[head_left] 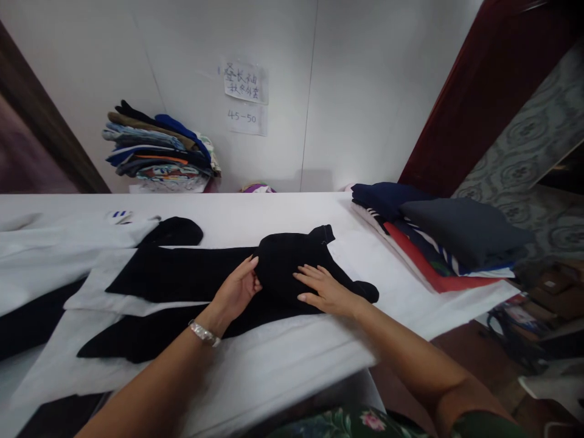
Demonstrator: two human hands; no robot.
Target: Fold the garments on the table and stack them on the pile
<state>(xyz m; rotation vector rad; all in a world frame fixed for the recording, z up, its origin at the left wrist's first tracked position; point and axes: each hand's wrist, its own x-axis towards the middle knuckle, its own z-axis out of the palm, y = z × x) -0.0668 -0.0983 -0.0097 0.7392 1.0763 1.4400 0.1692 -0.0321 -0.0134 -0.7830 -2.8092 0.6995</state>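
A black garment (283, 274) lies on the white table, its two long legs or sleeves stretched out to the left. Its right part is folded over into a rounded bulk, with small tabs of cloth sticking out at the right. My left hand (237, 291), with a silver band at the wrist, has its fingers curled at the left edge of that fold, thumb on top; the fingertips are partly hidden. My right hand (326, 289) lies flat on top of the folded part, palm down, fingers stretched out.
Folded clothes (465, 237) are piled on the table's right side. A taller clothing stack (159, 149) stands at the back left by the wall. White and black garments (50, 261) spread over the left side. Handwritten paper signs (246, 85) hang on the wall behind the white table (292, 210).
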